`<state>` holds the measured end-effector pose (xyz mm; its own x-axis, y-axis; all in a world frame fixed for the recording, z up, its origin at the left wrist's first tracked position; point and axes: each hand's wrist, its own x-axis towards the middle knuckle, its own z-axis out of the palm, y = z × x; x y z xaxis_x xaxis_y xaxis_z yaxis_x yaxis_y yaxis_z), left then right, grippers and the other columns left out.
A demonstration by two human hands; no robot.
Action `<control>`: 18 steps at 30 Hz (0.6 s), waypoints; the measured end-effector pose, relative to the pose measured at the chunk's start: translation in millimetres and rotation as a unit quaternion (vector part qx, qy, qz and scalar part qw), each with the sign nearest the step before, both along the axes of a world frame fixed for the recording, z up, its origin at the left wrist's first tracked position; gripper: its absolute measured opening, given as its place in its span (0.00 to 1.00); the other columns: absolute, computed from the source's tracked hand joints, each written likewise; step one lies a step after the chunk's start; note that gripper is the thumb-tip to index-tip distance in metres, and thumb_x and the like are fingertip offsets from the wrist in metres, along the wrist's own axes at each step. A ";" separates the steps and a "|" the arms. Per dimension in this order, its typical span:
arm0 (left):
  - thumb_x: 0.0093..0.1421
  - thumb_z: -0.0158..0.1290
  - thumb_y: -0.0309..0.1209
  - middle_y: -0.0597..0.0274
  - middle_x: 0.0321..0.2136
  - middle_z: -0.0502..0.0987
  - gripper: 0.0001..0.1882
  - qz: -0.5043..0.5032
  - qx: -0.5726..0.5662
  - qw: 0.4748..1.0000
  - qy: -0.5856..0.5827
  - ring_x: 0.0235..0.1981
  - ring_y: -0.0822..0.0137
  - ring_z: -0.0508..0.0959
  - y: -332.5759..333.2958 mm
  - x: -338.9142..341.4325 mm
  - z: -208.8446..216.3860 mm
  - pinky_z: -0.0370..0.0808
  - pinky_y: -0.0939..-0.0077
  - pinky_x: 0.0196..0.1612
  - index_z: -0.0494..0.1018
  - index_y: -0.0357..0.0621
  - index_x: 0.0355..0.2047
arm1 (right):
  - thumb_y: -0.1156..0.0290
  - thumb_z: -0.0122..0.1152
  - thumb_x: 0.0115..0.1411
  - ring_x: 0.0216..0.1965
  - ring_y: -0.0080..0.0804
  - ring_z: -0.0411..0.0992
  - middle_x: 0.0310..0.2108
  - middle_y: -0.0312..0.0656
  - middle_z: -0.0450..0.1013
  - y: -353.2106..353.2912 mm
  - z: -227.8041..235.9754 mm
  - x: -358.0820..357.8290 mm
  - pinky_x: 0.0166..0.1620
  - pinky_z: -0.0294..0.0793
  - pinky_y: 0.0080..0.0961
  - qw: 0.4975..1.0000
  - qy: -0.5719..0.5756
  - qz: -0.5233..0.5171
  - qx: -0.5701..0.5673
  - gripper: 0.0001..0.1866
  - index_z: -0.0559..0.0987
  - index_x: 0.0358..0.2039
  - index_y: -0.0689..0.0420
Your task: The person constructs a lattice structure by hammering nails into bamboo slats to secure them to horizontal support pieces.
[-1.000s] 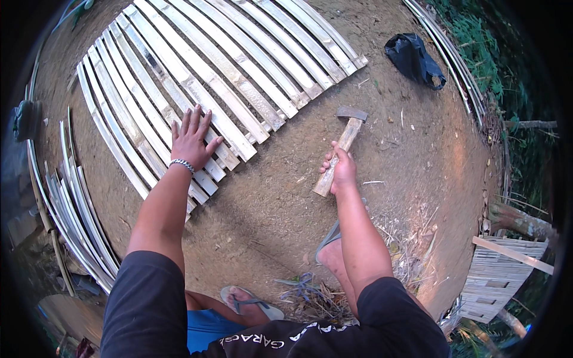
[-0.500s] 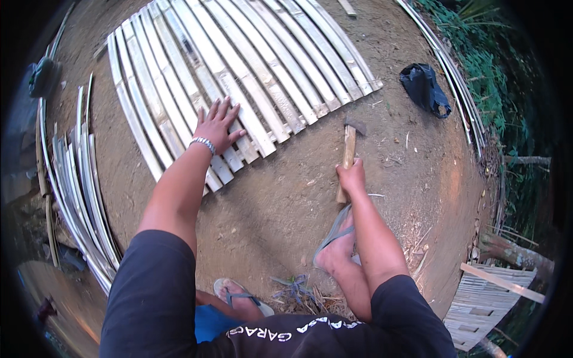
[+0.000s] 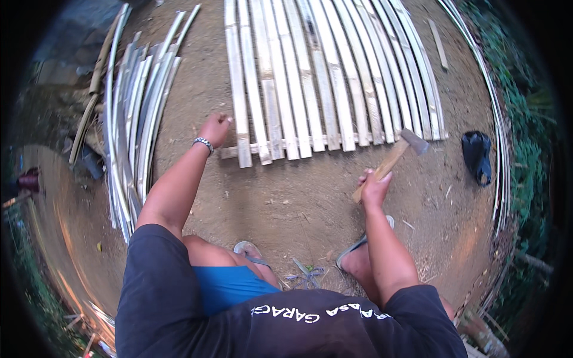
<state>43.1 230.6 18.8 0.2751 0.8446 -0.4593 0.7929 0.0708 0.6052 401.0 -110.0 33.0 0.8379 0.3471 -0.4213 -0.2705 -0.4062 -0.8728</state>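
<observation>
From my end I see the right hand [image 3: 375, 189] closed firmly around the wooden handle of a hatchet [image 3: 392, 161], gripping it near the butt, with the metal head pointing up and to the right. That head overlaps the near ends of the slats [image 3: 339, 89] in my view, and I cannot tell whether it touches them. The slats lie side by side on the ground [image 3: 274, 209] ahead of the person, narrow gaps between them, across a crosspiece [image 3: 227, 153] whose end sticks out at the left. Just beside the leftmost slat I have the left hand [image 3: 215, 129], a bracelet [image 3: 205, 144] on its wrist; its fingers are partly curled, and I cannot tell whether it holds anything. Farther left I see a bundle of long strips [image 3: 160, 113], and well to the right a black plastic bag [image 3: 476, 156] near some long poles [image 3: 500, 119].
</observation>
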 end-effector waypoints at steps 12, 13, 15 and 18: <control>0.60 0.59 0.50 0.35 0.50 0.78 0.36 0.099 -0.074 0.992 -0.039 0.52 0.45 0.79 -50.7 57.1 -16.7 0.74 0.59 0.57 0.71 0.29 0.56 | 0.72 0.59 0.63 0.25 0.32 0.74 0.28 0.43 0.72 -17.7 39.9 -126.1 0.30 0.73 0.32 0.878 -0.018 0.463 -0.118 0.19 0.67 0.53 0.60; 0.59 0.59 0.52 0.36 0.49 0.79 0.35 0.111 -0.083 0.988 -0.070 0.52 0.46 0.80 -50.9 55.7 -9.1 0.75 0.59 0.56 0.74 0.29 0.52 | 0.74 0.58 0.63 0.21 0.28 0.72 0.25 0.39 0.70 -23.8 45.5 -126.3 0.26 0.72 0.30 0.875 -0.025 0.472 -0.103 0.16 0.67 0.50 0.59; 0.58 0.59 0.55 0.36 0.48 0.80 0.36 0.081 -0.081 0.991 -0.071 0.51 0.46 0.80 -52.0 43.2 -9.5 0.75 0.60 0.56 0.77 0.29 0.49 | 0.74 0.59 0.63 0.24 0.30 0.73 0.26 0.40 0.71 -26.1 79.9 -133.1 0.28 0.73 0.31 0.862 0.015 0.491 -0.122 0.15 0.67 0.47 0.59; 0.58 0.59 0.54 0.36 0.47 0.80 0.34 -0.001 -0.079 0.996 -0.036 0.50 0.45 0.81 -51.4 55.1 -6.3 0.76 0.60 0.55 0.79 0.30 0.46 | 0.73 0.59 0.62 0.25 0.30 0.74 0.27 0.42 0.71 -48.3 54.5 -81.1 0.30 0.74 0.33 0.822 -0.070 0.549 -0.133 0.15 0.67 0.47 0.59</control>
